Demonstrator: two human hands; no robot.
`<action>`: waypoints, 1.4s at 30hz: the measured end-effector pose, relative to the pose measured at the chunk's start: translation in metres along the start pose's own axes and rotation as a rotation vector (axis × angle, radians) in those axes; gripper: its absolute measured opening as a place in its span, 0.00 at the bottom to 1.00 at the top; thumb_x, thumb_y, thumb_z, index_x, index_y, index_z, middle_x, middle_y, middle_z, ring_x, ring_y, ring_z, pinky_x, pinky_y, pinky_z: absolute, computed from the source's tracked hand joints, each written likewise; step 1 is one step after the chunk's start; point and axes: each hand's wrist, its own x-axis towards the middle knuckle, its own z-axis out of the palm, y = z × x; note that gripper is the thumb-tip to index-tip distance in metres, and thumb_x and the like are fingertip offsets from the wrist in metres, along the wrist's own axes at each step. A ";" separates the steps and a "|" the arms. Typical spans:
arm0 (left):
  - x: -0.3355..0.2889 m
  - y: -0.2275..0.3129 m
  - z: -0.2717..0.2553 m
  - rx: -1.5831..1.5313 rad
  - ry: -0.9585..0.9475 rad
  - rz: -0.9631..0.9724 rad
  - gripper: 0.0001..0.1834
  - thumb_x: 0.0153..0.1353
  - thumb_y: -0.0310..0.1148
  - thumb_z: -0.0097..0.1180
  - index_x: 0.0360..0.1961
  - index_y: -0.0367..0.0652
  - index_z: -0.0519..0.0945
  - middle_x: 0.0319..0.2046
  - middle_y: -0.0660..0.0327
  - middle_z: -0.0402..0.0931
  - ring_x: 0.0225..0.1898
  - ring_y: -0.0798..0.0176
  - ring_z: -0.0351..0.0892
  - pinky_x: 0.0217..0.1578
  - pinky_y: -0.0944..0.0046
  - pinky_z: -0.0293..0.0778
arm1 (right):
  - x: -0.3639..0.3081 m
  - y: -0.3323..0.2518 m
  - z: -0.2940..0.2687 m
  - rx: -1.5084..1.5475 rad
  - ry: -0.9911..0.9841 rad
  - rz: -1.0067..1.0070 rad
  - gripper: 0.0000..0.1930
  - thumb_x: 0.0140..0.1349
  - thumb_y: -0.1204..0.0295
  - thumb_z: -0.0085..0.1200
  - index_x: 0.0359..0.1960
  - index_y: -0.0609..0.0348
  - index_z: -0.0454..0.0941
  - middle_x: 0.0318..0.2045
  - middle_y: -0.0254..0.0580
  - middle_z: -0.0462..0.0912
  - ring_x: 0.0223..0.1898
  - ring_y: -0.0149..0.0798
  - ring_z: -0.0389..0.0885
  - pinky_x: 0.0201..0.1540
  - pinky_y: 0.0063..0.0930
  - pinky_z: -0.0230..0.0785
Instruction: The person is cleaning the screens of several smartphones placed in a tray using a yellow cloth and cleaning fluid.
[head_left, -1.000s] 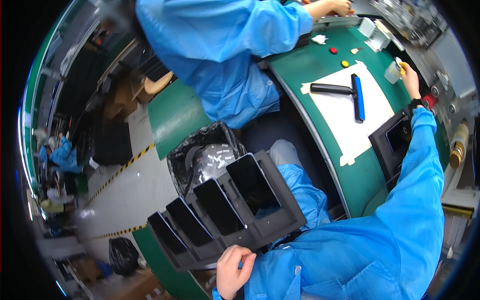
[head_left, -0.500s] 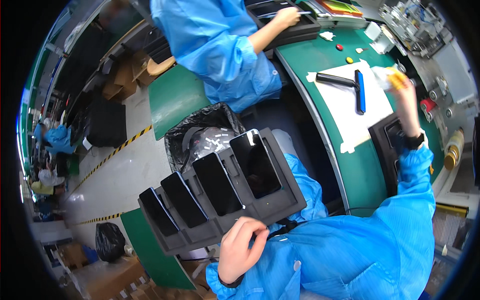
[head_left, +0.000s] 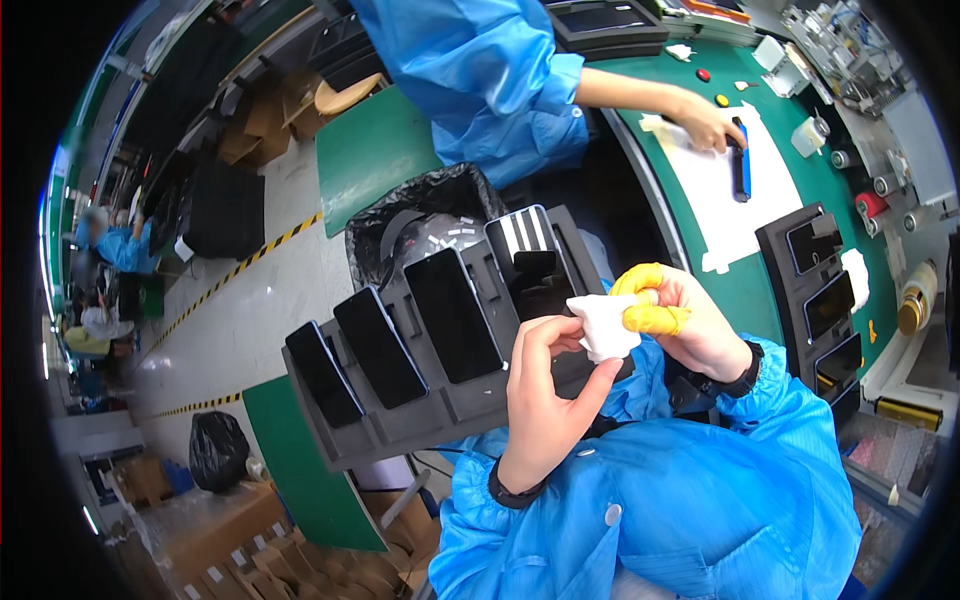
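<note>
A crumpled white wipe (head_left: 603, 326) is pinched between both my hands, over the right end of a dark foam tray (head_left: 450, 418). My left hand (head_left: 548, 400) grips its left side with bare fingertips. My right hand (head_left: 690, 322), with yellow finger cots on thumb and finger, holds its right side. Slanting across the tray stand several smartphones with dark screens. The rightmost phone (head_left: 530, 255) lies closest to the wipe and shows bright reflected stripes on its upper part. My left hand and the wipe hide part of the tray's near right edge.
A co-worker's hand (head_left: 708, 125) is on a blue roller (head_left: 742, 168) over white paper (head_left: 715, 210) on the green bench. A second phone tray (head_left: 800, 262) and a clear bottle (head_left: 810, 136) stand at right. Behind my tray is a black-lined bin (head_left: 370, 222).
My right hand has come back from the bottle on the bench to the wipe. My left hand has risen to meet it. The co-worker's hand has moved onto the roller.
</note>
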 end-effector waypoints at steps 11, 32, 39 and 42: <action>-0.025 -0.021 -0.006 0.132 0.053 -0.145 0.19 0.55 0.21 0.64 0.47 0.35 0.75 0.44 0.54 0.78 0.46 0.61 0.81 0.49 0.64 0.75 | 0.015 0.021 -0.001 -0.268 -0.054 0.055 0.14 0.58 0.76 0.64 0.45 0.62 0.76 0.43 0.42 0.81 0.46 0.34 0.81 0.51 0.29 0.74; -0.051 -0.086 -0.015 0.704 0.018 0.229 0.13 0.48 0.25 0.61 0.38 0.40 0.80 0.37 0.60 0.76 0.36 0.61 0.75 0.37 0.65 0.75 | 0.156 0.015 0.009 -1.041 -0.311 -0.046 0.12 0.63 0.64 0.53 0.36 0.62 0.79 0.27 0.44 0.75 0.24 0.33 0.76 0.26 0.28 0.68; -0.054 -0.085 -0.012 0.735 -0.006 0.233 0.13 0.47 0.26 0.61 0.37 0.41 0.81 0.37 0.61 0.76 0.36 0.62 0.75 0.37 0.65 0.74 | 0.148 0.028 -0.003 -1.453 -0.655 -0.567 0.07 0.65 0.70 0.55 0.37 0.62 0.78 0.27 0.43 0.73 0.30 0.38 0.77 0.30 0.30 0.71; -0.054 -0.086 -0.015 0.737 0.020 0.229 0.13 0.47 0.27 0.61 0.37 0.41 0.81 0.36 0.62 0.76 0.35 0.62 0.75 0.36 0.65 0.74 | 0.166 0.013 0.007 -1.049 -0.276 0.119 0.07 0.65 0.71 0.53 0.37 0.62 0.77 0.29 0.42 0.74 0.28 0.37 0.76 0.27 0.27 0.70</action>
